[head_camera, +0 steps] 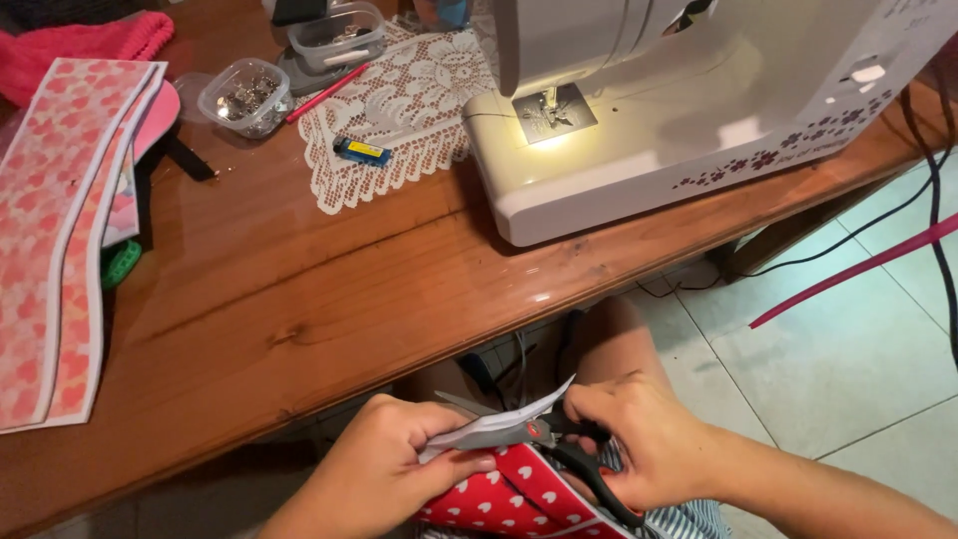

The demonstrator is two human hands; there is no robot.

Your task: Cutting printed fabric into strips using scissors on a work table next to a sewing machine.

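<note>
Below the table edge, my left hand pinches a piece of red fabric with white hearts whose white backing folds over at the top. My right hand is closed on the black handles of a pair of scissors. The blades point left and lie across the fabric's upper edge, right next to my left fingers. Both hands sit over my lap, in front of the wooden table.
A white sewing machine with its lamp lit stands at the back right. A lace doily, a small blue object, clear plastic tubs, a pink pencil and pink heart-print strips lie on the table. Cables run over the tiled floor.
</note>
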